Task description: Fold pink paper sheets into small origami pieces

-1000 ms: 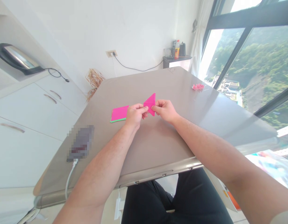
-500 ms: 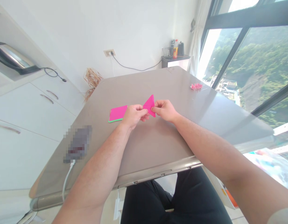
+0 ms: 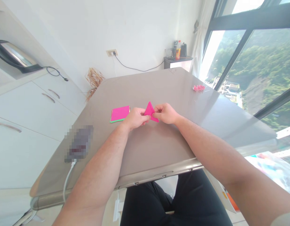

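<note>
Between my two hands is a pink sheet of folded paper (image 3: pixel 149 110), triangular in outline with its point facing away from me. My left hand (image 3: pixel 136 118) pinches its left side between thumb and fingers. On the other side, my right hand (image 3: pixel 166 113) grips the paper's right edge with thumb and forefinger. Just left of my left hand lies a stack of square paper (image 3: pixel 120 113), pink on top with a green edge showing beneath. Small folded pink paper pieces (image 3: pixel 198 88) rest near the table's far right edge.
A grey-brown table (image 3: pixel 156 141) spreads out under my hands. At its left lies a blurred dark device (image 3: pixel 79 143) with a white cable (image 3: pixel 67 182). Behind the table, a low cabinet (image 3: pixel 179 63) carries a bottle (image 3: pixel 178 51). An electric kettle (image 3: pixel 16 56) stands on the left counter.
The folded paper has turned so its point, earlier leaning right, is now more upright and further left. Both hands still hold it and have shifted slightly.
</note>
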`<state>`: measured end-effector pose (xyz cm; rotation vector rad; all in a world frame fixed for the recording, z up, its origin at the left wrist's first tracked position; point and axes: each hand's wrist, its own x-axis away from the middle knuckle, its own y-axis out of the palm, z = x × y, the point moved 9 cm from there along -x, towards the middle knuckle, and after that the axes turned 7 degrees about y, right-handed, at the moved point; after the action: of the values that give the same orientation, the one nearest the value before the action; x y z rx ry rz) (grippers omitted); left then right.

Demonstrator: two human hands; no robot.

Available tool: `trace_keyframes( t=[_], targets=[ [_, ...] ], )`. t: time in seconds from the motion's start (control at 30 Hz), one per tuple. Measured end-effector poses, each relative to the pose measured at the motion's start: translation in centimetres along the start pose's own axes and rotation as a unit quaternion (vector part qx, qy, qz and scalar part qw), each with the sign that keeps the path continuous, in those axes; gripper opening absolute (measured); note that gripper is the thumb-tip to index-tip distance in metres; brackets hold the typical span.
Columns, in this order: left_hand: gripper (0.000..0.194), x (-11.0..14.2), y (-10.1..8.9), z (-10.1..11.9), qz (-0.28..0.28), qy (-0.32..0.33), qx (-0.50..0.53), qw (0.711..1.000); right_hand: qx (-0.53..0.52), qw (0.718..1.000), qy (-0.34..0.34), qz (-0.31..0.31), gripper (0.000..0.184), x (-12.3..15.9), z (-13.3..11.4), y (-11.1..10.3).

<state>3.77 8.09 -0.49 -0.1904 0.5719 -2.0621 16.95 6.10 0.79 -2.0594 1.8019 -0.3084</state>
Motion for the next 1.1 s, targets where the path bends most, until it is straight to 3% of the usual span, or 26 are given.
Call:
trace_keyframes(
  t=[0.2, 0.47, 0.67, 1.1],
  targets=[
    [0.014, -0.1, -1.2, 0.5, 0.088, 0.036, -0.041, 0.995, -0.014, 1.0, 0.01, 0.003, 0.015, 0.0, 0.1, 0.2],
    [0.013, -0.1, -0.8, 1.8, 0.129, 0.089, -0.11, 0.981, 0.049, 0.997, -0.008, 0.058, 0.018, 0.1, 0.1, -0.1],
    [0.014, 0.0, -0.9, 2.9, 0.177, 0.121, -0.142, 0.966, 0.008, 0.996, 0.012, 0.087, 0.018, 0.2, -0.3, -0.6],
    [0.013, 0.0, -1.7, 2.5, 0.205, 0.103, -0.093, 0.969, -0.026, 0.993, 0.063, 0.101, 0.022, 0.2, 0.2, -0.7]
  ],
)
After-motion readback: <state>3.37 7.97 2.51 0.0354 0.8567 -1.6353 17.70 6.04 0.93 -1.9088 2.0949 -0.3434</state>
